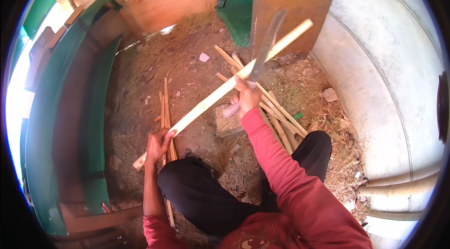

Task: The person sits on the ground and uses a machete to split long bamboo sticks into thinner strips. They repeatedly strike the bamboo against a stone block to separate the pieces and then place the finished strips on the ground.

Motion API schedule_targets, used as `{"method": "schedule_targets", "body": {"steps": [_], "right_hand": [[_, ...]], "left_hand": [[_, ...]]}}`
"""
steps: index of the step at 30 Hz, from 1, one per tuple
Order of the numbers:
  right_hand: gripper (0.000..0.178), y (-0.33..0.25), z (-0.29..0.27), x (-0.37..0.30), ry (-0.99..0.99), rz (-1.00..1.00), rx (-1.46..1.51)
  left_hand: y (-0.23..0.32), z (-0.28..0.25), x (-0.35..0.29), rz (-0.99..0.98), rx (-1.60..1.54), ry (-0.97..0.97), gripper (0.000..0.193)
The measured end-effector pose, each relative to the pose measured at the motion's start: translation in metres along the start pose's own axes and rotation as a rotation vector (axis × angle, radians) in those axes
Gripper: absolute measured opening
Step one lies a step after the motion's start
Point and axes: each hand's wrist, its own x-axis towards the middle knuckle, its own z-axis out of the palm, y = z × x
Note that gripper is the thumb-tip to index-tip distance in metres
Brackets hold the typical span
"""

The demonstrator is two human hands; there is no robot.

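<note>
Red sleeves (300,169) lead to fingers (240,84) gripping a stick (206,102) and machete (273,29).

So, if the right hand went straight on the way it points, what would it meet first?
Most likely the pale wooden stick: the right hand, gripping a machete, looks right up against it, though depth there is unclear.
</note>
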Motion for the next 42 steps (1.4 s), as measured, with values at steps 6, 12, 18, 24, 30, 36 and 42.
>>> {"method": "schedule_targets", "body": {"steps": [6, 12, 18, 24, 30, 36, 42], "right_hand": [[0.009, -0.002, -0.010, 0.000, 0.100, -0.070, 0.136], [0.010, -0.007, 0.017, -0.018, 0.158, 0.004, 0.276], [0.016, -0.022, 0.028, -0.047, 0.071, 0.115, 0.264], [0.021, -0.016, -0.060, -0.050, -0.151, 0.304, -0.180], [0.024, 0.022, -0.160, -0.085, -0.066, 0.207, -0.630], [0.027, 0.049, -0.206, -0.094, -0.083, 0.013, -0.941], [0.030, 0.058, -0.203, -0.095, -0.144, -0.178, -1.249]], "left_hand": [[0.089, -0.032, -0.020, 0.483, 0.187, 0.740, 0.023], [0.130, -0.046, -0.074, 0.041, -0.268, -0.275, 0.059], [0.128, -0.034, 0.000, 0.069, -0.928, 0.540, 0.083], [0.175, -0.066, 0.040, 0.372, -1.280, 0.708, 0.052], [0.219, -0.045, 0.088, 0.335, -1.125, 0.709, 0.054], [0.240, -0.073, 0.109, 0.398, -1.031, 0.776, 0.049], [0.250, -0.075, 0.122, 0.422, -0.969, 0.793, 0.044]]}}
